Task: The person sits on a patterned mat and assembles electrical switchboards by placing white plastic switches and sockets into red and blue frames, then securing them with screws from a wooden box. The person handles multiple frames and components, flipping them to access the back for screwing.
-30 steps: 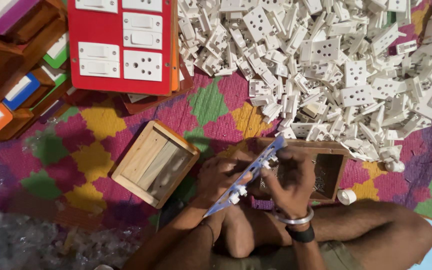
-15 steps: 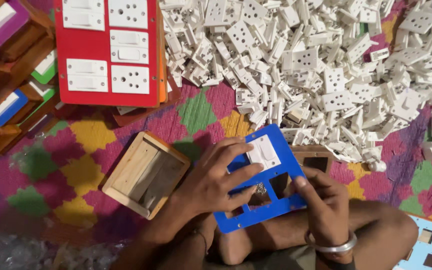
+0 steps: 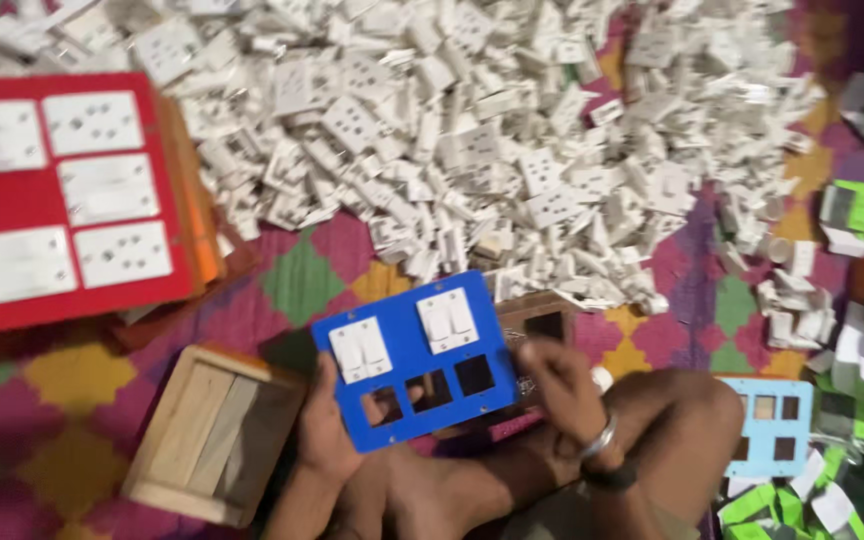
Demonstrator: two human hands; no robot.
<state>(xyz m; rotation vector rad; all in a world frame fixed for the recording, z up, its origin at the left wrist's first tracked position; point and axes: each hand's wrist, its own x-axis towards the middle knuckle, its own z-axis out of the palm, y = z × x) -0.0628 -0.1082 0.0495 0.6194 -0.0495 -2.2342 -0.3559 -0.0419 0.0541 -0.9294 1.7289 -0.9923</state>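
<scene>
The flat blue plastic switch plate (image 3: 420,358), two white switches fitted and three cutouts open, sits gripped at each edge by the left hand (image 3: 324,432) and right hand (image 3: 564,385), just below the heap of white sockets (image 3: 472,140), so filling a cutout seems next

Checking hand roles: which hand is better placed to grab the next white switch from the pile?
Probably right. The left hand grips the blue plate by its lower-left edge, supporting it. The right hand only touches the plate's right side and sits nearer the white pile.

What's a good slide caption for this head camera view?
Both hands, left hand and right hand, hold a blue switch plate before a white switch pile.
</scene>
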